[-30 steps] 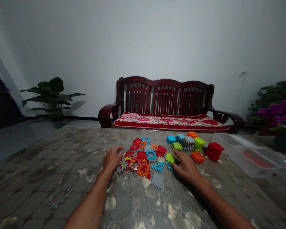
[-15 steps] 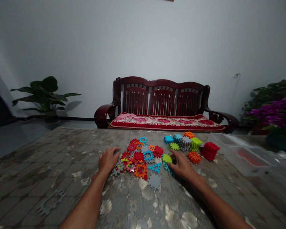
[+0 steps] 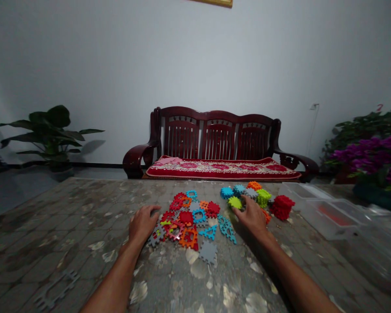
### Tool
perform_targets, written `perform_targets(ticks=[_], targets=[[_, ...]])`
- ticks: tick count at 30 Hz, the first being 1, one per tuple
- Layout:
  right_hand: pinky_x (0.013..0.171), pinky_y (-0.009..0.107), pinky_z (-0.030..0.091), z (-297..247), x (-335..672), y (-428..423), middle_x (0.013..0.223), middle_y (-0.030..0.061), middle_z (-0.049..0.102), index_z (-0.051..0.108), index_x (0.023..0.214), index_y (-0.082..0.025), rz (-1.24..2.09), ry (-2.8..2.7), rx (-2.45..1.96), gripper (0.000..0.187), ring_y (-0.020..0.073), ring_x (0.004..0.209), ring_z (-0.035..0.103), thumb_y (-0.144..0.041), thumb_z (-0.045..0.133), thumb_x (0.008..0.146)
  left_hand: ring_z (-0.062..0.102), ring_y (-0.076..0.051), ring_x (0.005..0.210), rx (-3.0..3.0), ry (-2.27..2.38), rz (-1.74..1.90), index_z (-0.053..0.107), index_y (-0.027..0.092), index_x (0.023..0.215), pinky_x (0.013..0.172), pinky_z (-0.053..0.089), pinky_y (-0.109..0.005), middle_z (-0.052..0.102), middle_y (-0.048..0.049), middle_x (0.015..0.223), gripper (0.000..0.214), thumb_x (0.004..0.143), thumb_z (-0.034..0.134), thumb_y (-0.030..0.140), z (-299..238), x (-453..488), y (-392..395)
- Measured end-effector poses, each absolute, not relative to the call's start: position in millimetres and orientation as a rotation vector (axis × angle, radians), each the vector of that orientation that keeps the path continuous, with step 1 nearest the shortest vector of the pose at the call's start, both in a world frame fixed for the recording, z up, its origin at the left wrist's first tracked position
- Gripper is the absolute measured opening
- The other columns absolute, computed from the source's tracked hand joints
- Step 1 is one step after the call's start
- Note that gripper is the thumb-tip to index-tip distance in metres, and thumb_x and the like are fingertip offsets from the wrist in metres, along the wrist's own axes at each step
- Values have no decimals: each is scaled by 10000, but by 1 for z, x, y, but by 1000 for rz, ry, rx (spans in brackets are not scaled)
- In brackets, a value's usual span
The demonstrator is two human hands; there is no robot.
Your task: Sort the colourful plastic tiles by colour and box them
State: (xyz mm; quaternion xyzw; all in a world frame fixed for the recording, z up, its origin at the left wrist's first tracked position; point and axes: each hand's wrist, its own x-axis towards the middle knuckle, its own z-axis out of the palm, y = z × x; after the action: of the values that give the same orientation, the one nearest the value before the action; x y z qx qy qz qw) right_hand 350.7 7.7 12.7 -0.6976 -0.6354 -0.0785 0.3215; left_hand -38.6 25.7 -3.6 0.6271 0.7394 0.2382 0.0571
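Note:
My left hand point(image 3: 144, 224) rests at the left edge of a loose pile of toothed plastic building tiles, fingers loosely bent and apart, holding nothing. Near it lie a grey openwork tile point(image 3: 156, 234), an orange window tile point(image 3: 188, 237) and a solid red tile point(image 3: 186, 218). My right hand point(image 3: 253, 216) has thumb and fingertips at a yellow-green toothed tile point(image 3: 234, 202), over the small stacks; what is under it is mostly hidden. Left of my right wrist lies a blue openwork tile point(image 3: 227, 228). A blue triangular tile point(image 3: 209, 232) and a flat grey tile point(image 3: 208, 252) are closer to me.
Sorted stacks stand beyond my right hand: blue point(image 3: 226, 192), lime point(image 3: 263, 197), orange point(image 3: 253, 185) and red point(image 3: 282, 207). Clear plastic boxes point(image 3: 332, 217) sit at the right. A grey frame piece point(image 3: 57, 290) lies front left. Behind the table is a wooden bench point(image 3: 217, 114).
My right hand has moved away from me with the yellow-green tile to the small stacks, uncovering the blue openwork tile. My left hand stays beside the pile. The view has shifted slightly.

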Motion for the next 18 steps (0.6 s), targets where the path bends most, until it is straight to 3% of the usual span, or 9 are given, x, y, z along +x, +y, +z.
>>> perform_targets(ticks=[6, 11, 18], targets=[[890, 383, 480, 45, 370, 2, 1165, 109, 695, 574, 1307, -197, -285, -1597, -1852, 529, 284, 1053, 637, -458, 601, 847, 619, -247, 1211, 1912, 2233, 685, 720, 268, 1158, 1038, 455, -391, 689, -60, 1301, 334, 923, 484, 282, -5, -41, 28], [880, 432, 449, 80, 417, 5, 1121, 139, 716, 558, 1348, -170, -474, -1480, -2063, 591, 326, 1024, 627, -471, 607, 841, 616, -241, 1221, 1920, 2242, 662, 721, 282, 1155, 1037, 457, -375, 690, -49, 1305, 327, 916, 497, 299, -4, -41, 28], [919, 496, 404, 77, 448, 22, 1137, 189, 716, 553, 1369, -147, -548, -1515, -2282, 624, 383, 1084, 606, -471, 600, 838, 623, -235, 1211, 1936, 2249, 712, 733, 282, 1137, 1037, 460, -364, 702, -43, 1293, 321, 900, 516, 287, -8, -43, 30]])
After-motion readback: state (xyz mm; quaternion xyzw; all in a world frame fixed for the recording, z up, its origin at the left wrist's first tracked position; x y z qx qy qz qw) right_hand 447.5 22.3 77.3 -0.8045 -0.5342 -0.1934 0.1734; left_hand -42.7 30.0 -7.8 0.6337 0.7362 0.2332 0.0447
